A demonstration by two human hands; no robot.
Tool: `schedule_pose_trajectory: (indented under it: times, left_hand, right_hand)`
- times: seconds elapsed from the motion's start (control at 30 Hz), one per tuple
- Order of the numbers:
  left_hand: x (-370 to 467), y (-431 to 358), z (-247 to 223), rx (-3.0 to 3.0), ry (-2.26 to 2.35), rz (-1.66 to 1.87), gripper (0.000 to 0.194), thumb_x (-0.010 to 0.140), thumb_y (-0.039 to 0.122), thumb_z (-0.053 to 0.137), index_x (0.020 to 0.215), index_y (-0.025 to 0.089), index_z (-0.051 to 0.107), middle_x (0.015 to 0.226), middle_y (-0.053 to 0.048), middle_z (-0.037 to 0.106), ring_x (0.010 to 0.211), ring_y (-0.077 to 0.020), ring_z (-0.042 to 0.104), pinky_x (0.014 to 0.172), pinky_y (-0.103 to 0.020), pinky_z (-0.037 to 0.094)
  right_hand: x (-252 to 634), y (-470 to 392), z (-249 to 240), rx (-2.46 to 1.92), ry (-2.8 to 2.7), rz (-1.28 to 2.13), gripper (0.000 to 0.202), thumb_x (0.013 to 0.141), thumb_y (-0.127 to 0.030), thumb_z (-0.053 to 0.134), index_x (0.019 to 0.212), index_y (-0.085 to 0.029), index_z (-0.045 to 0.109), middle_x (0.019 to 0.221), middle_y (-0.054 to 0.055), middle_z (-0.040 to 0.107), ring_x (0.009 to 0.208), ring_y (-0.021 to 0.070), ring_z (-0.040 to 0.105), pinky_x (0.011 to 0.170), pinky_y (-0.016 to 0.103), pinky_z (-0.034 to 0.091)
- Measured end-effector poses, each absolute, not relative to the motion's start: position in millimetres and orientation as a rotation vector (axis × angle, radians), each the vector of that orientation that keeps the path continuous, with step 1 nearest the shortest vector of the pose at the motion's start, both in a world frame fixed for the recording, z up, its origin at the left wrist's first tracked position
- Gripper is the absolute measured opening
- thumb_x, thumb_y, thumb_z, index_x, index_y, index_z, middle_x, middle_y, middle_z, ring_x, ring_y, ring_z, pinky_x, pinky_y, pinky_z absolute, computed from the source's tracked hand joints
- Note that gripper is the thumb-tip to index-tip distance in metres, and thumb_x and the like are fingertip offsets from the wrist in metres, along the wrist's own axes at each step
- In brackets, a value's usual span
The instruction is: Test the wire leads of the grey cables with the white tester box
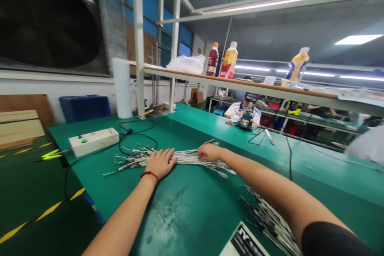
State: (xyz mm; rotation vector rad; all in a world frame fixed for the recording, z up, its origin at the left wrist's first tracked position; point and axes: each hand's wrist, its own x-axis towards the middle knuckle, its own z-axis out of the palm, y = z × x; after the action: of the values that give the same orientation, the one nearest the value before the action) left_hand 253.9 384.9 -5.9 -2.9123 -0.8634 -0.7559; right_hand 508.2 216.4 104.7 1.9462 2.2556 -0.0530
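Note:
A bundle of thin white cables (187,157) lies crosswise on the green table (192,208), its loose ends fanned out at both sides. My left hand (161,163) rests flat on the left part of the bundle, palm down with the fingers spread. Toward the bundle's right end, my right hand (209,153) is closed, its curled fingers touching the cables; what they pinch is hidden. A second cable bundle (271,220), with darker ends, lies below my right forearm.
A white power strip (94,141) with a black cord is at the left. A printed box (244,242) sits at the bottom edge. Overhead, a shelf (240,83) holds bottles and a plastic bag. A person (244,112) sits across the table.

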Motion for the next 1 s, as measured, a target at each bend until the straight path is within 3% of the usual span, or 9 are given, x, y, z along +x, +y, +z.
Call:
schedule_pose_trajectory:
  times: [0.13, 0.27, 0.37, 0.5, 0.57, 0.63, 0.7, 0.8, 1.0]
  left_hand:
    - [252.2, 388.0, -11.3, -2.943, -0.845, -0.749, 0.054, 0.106, 0.052, 0.056, 0.149, 0.021, 0.062, 0.154, -0.015, 0.063, 0.144, -0.0379, 0.053, 0.124, -0.066, 0.028]
    - [251.8, 383.9, -12.0, -2.950, -0.804, -0.847, 0.061, 0.106, 0.049, 0.044, 0.159, 0.021, 0.053, 0.165, -0.015, 0.053, 0.156, -0.0424, 0.037, 0.128, -0.067, 0.012]
    - [248.4, 370.9, 0.0, -2.956, -0.717, -0.962, 0.060, 0.105, 0.042, 0.040, 0.160, 0.021, 0.051, 0.171, -0.012, 0.045, 0.159, -0.0404, 0.032, 0.129, -0.064, 0.005]
    - [221.5, 329.3, 17.9, -2.941, -0.660, -1.124, 0.054, 0.102, 0.036, 0.041, 0.151, 0.020, 0.059, 0.167, -0.011, 0.051, 0.145, -0.0430, 0.047, 0.123, -0.069, 0.019]
    - [194.7, 296.9, 14.3, -2.932, -0.668, -1.199, 0.050, 0.100, 0.031, 0.041, 0.142, 0.020, 0.064, 0.156, -0.008, 0.062, 0.133, -0.0397, 0.056, 0.117, -0.061, 0.034]
    - [165.2, 262.3, 2.3, -2.984, -0.612, -1.189, 0.041, 0.098, 0.026, 0.036, 0.108, 0.022, 0.075, 0.115, -0.004, 0.080, 0.102, -0.0291, 0.069, 0.100, -0.043, 0.049]
    - [141.0, 233.5, -10.6, -3.073, -0.477, -1.067, 0.033, 0.090, 0.025, 0.043, 0.079, 0.026, 0.074, 0.079, -0.001, 0.078, 0.074, -0.0247, 0.067, 0.080, -0.035, 0.050]
    - [123.9, 212.2, -17.0, -3.121, -0.399, -0.964, 0.028, 0.085, 0.022, 0.045, 0.073, 0.028, 0.070, 0.072, -0.002, 0.074, 0.070, -0.0247, 0.067, 0.073, -0.035, 0.045]
    - [116.5, 214.4, -3.8, -3.147, -0.491, -0.895, 0.030, 0.089, 0.019, 0.042, 0.075, 0.026, 0.067, 0.076, -0.001, 0.075, 0.069, -0.0230, 0.069, 0.065, -0.032, 0.039]
  right_hand:
    - [504.9, 187.6, 125.1, 2.088, 2.150, -0.005, 0.037, 0.101, -0.039, 0.071, 0.132, -0.019, 0.066, 0.136, 0.011, 0.066, 0.120, 0.0283, 0.067, 0.102, 0.053, 0.058]
    - [503.2, 103.2, 161.9, 2.232, 2.081, 0.021, 0.045, 0.102, -0.042, 0.068, 0.141, -0.021, 0.061, 0.146, 0.012, 0.061, 0.130, 0.0315, 0.062, 0.109, 0.058, 0.052]
    - [489.7, -7.3, 187.1, 2.334, 1.963, -0.012, 0.036, 0.103, -0.045, 0.065, 0.128, -0.019, 0.069, 0.126, 0.009, 0.071, 0.116, 0.0272, 0.067, 0.105, 0.052, 0.052]
    - [448.9, -178.2, 182.5, 2.596, 1.648, 0.056, 0.028, 0.103, -0.039, 0.056, 0.094, -0.023, 0.077, 0.092, 0.009, 0.076, 0.090, 0.0245, 0.070, 0.090, 0.039, 0.051]
    - [422.5, -249.0, 159.6, 2.776, 1.454, 0.141, 0.037, 0.106, -0.039, 0.044, 0.101, -0.024, 0.078, 0.097, 0.011, 0.077, 0.089, 0.0257, 0.071, 0.084, 0.038, 0.052]
    - [397.0, -300.2, 129.4, 2.916, 1.304, 0.167, 0.039, 0.106, -0.040, 0.042, 0.106, -0.025, 0.077, 0.098, 0.012, 0.078, 0.089, 0.0267, 0.072, 0.079, 0.038, 0.054]
    - [377.5, -331.1, 99.3, 2.994, 1.240, 0.138, 0.033, 0.101, -0.045, 0.053, 0.115, -0.026, 0.077, 0.108, 0.012, 0.079, 0.094, 0.0285, 0.075, 0.083, 0.039, 0.057]
    - [367.1, -347.9, 66.9, 3.061, 1.193, 0.178, 0.040, 0.101, -0.044, 0.057, 0.134, -0.026, 0.070, 0.129, 0.015, 0.074, 0.116, 0.0311, 0.072, 0.100, 0.044, 0.056]
    - [379.6, -338.1, 49.5, 3.020, 1.218, 0.290, 0.038, 0.106, -0.044, 0.062, 0.135, -0.020, 0.064, 0.121, 0.009, 0.072, 0.106, 0.0245, 0.071, 0.097, 0.048, 0.058]
